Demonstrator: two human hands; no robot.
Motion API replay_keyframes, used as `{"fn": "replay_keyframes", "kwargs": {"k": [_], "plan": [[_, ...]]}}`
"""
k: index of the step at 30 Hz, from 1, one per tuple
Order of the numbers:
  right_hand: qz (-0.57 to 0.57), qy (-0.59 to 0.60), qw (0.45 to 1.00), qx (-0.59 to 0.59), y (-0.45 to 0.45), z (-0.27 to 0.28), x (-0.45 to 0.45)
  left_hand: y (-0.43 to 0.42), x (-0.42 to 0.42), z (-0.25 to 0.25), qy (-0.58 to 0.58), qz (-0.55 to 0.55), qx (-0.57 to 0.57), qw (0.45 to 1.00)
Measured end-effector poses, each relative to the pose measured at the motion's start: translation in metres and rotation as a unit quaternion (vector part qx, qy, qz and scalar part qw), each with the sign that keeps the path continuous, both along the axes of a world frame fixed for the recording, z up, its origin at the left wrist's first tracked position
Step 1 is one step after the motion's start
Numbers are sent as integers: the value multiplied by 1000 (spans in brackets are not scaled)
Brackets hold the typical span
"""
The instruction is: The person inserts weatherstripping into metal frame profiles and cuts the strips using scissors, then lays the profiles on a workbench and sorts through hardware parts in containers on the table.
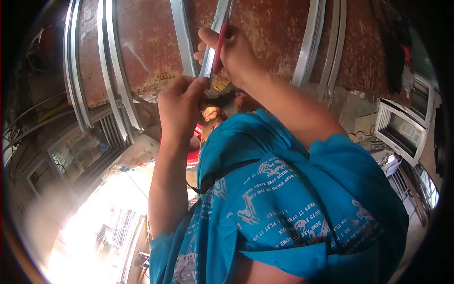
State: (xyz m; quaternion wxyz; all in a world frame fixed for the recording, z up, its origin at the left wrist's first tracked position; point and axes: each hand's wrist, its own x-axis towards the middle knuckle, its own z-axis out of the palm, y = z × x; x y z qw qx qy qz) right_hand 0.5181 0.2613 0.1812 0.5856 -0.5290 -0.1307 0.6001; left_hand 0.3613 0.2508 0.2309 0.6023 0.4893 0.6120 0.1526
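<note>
My left hand [182,99] pinches the near end of a silvery metal strip [218,23] between thumb and fingers. Beside it on the right, my right hand [234,52] is closed around a slim red-handled tool [220,47], which lies along the strip. The tool's dark far end meets the strip near the top edge; its exact kind is not clear. Several fingers of the right hand show past the strip on its left side. Another metal strip [182,35] lies just to the left of both hands.
The hands are over a worn reddish-brown tabletop [265,42]. More metal strips lie on the left [111,61] and right [309,45], some overhanging its near edge. White-framed panels [402,128] stand at the right. A red round object [193,158] is below my left wrist.
</note>
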Motion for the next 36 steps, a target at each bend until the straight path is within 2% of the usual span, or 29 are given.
{"fn": "replay_keyframes", "kwargs": {"k": [4,6,9,14,16,20,22,26,28,30,32,36], "plan": [[-2,-12,1000,22,0,-1,3,-4,-15,0,-64,11,-20,998],[-8,-14,999,38,7,-2,10,-7,-36,-8,-155,-30,-99,983],[-46,-3,999,14,13,6,11,-8,-32,-5,-127,-17,-79,989],[-34,-9,999,23,14,-3,10,-13,-19,1,-148,18,-72,986],[-22,-28,999,19,12,-4,10,-16,-18,6,-101,38,-46,993],[-38,-25,998,35,9,-2,7,-17,-12,5,-113,77,-43,990],[-38,-23,999,29,8,-1,4,-13,-6,8,-69,54,-17,996],[-4,-8,1000,20,-1,-2,-5,-4,0,7,-63,36,0,997],[-23,30,999,-14,-2,-7,-3,-2,-2,3,-16,-39,7,999],[-35,45,998,10,-4,-9,2,-15,-18,-10,-82,-20,-17,996],[-22,66,997,19,-3,-1,12,-23,-31,-9,-132,-18,-94,987],[-9,3,1000,7,-3,-5,6,-23,-25,-11,-131,38,-100,986]]}}
